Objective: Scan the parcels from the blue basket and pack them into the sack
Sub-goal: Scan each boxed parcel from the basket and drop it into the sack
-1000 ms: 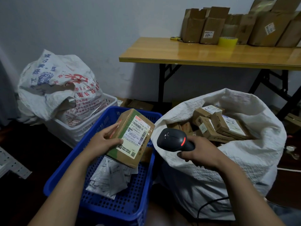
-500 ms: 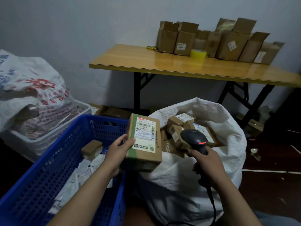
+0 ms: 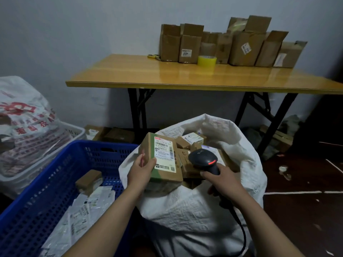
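Here, left hand (image 3: 142, 168) gripping parcel (image 3: 163, 156) over open sack (image 3: 185, 206), right hand (image 3: 224, 178) clasping scanner (image 3: 202, 158) just beside, perhaps touching.

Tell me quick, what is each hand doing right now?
Left hand: closed, gripping the cardboard parcel over the white sack.
Right hand: closed, gripping the black scanner.

Sack (image 3: 194, 210) mouth full of parcels (image 3: 193, 139)
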